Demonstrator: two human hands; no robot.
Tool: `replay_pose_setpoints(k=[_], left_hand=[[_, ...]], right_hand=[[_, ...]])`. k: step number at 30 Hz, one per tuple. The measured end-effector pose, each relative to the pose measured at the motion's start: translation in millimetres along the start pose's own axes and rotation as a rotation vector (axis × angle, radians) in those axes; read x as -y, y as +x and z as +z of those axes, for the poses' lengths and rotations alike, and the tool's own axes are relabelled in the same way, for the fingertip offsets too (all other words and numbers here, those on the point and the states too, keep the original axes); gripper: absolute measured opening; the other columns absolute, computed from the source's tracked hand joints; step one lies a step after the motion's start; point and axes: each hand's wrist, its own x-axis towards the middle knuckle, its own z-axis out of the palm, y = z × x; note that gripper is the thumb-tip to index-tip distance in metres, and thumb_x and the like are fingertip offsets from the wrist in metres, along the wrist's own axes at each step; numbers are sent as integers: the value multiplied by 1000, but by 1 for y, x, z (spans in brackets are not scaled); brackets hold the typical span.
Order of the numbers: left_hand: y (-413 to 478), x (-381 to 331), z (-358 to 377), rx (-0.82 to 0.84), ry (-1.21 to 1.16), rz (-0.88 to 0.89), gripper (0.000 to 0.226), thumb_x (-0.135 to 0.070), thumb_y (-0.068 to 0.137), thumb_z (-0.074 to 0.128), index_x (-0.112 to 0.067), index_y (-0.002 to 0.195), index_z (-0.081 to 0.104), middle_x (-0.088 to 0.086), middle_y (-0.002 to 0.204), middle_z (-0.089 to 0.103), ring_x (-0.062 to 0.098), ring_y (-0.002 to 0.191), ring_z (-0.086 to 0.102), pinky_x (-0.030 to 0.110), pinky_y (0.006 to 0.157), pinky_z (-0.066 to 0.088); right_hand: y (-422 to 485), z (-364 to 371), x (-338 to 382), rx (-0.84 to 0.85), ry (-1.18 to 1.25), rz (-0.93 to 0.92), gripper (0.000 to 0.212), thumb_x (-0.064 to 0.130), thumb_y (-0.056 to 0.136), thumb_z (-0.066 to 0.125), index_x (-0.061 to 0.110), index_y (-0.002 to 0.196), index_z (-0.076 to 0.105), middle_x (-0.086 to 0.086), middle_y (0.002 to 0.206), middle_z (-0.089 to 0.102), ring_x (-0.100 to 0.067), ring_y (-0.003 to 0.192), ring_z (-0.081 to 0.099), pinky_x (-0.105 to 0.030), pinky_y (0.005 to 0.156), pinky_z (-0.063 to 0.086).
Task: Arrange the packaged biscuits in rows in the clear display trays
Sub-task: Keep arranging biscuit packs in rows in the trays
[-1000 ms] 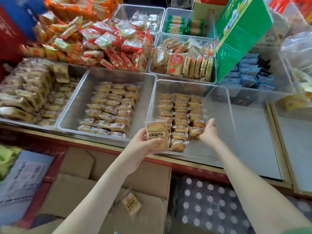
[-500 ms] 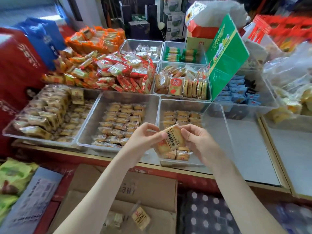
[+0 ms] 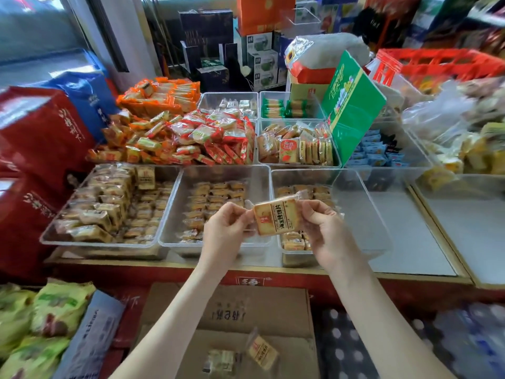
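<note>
head cam | worn at head height | faces forward-down | close above clear trays (image 3: 175, 209)

We are seeing daylight falling beside a pale pillar (image 3: 128, 36), dark boxes (image 3: 207, 26) standing stacked at the back, and a cardboard box (image 3: 226, 310) lying below the red counter (image 3: 300, 281).

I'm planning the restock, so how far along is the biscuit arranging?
Done: the left tray is well filled and the middle tray holds neat rows. In hand: the left hand and right hand pinch one biscuit packet near the right tray. Left: the right tray has rows only on its left side, the rest bare, and two loose packets lie on the cardboard box below.
</note>
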Motion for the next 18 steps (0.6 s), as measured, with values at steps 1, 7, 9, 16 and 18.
replay_pose_setpoints(k=[1,7,9,16,18], left_hand=[[0,-1,-5,-27,93,50,18,-12,93,63,-11,75,60,6,78,73,14,72,71,17,60,55],[5,-5,-26,50,166,2,13,-19,95,62,-15,84,67,3,80,74,15,73,71,31,70,61],[2,-10,-25,163,87,-178,24,-29,98,56,-8,98,67,11,93,74,20,81,72,31,75,61],[-14,-11,-27,478,-495,-372,44,-39,94,55,0,114,61,11,90,70,13,77,70,24,72,57],[-13,-2,-29,425,-428,-337,32,-22,98,56,-1,122,55,10,92,68,12,73,67,25,68,54]], right_hand=[[-3,2,-2,-9,-3,-13,23,2,90,55,10,71,66,-6,77,73,-19,76,65,-21,67,53],[-21,18,-19,-75,-225,-282,17,8,94,55,15,79,60,-9,93,72,-26,95,67,-38,84,56],[-25,23,-26,-142,-478,-521,16,13,97,55,20,83,59,-4,100,70,-20,101,65,-40,88,56],[-35,17,-60,240,-1033,-1039,15,24,93,60,10,90,65,4,110,61,3,116,52,-16,99,42],[-42,14,-56,265,-1035,-887,18,30,91,62,13,92,66,9,110,62,2,115,54,-17,99,42]])
